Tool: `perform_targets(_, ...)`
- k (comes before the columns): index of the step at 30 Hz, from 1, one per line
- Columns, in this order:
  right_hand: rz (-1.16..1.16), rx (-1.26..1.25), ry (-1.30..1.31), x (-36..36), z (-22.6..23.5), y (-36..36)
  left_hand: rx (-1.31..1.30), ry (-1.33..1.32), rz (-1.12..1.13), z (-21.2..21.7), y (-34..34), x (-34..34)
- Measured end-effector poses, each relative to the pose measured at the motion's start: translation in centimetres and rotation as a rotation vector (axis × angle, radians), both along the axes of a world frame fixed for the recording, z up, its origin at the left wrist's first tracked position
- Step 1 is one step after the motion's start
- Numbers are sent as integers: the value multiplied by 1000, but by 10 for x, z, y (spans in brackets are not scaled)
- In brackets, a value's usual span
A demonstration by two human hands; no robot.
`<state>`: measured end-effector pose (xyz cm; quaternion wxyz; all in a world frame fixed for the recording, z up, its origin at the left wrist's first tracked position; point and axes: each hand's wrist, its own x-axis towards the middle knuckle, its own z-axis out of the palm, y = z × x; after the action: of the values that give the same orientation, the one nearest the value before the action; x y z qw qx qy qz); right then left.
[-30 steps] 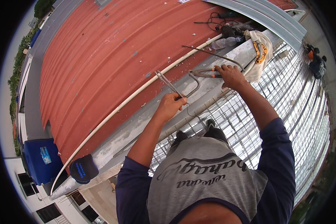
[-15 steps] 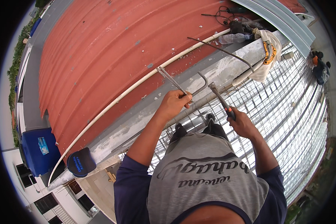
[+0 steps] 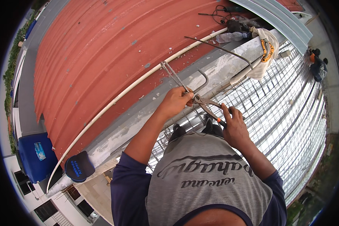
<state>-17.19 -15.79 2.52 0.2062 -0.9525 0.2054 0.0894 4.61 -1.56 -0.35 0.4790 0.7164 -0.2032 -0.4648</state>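
Note:
My left hand (image 3: pixel 176 101) grips a bent piece of steel rod (image 3: pixel 173 74) that sticks up over the concrete beam (image 3: pixel 139 116). My right hand (image 3: pixel 235 126) holds the handles of a pair of pincers (image 3: pixel 205 106), whose jaws sit against the rod right beside my left fingers. A hooked rod (image 3: pixel 203 81) curves just behind the two hands. Both hands are above a grid of steel reinforcing mesh (image 3: pixel 275 113).
A red corrugated roof (image 3: pixel 98 52) lies to the left, with a white pipe (image 3: pixel 132 88) along its edge. A long bent bar (image 3: pixel 218 48), a plastic bottle (image 3: pixel 231 36), a cloth bag (image 3: pixel 265 52) and cables lie farther along the beam. A dark cap (image 3: pixel 79 166) and blue tank (image 3: pixel 35 154) sit lower left.
My right hand pulled back from the far rod with the pincers and brought them next to my left hand, jaws now at the rod I hold.

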Motion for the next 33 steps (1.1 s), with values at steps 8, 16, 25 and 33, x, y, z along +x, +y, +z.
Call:
perform_targets(8,-33,-292,56,0,11,24,-64,-4,71,-5,1,-4)
perform_targets(16,62,-537,89,9,17,22,-83,-29,56,-9,0,0)
perform_targets(25,89,-293,150,14,10,-7,-12,-12,-33,-10,1,4)
perform_targets(33,-150,1260,510,12,-26,-35,-51,-97,-31,-10,0,0)
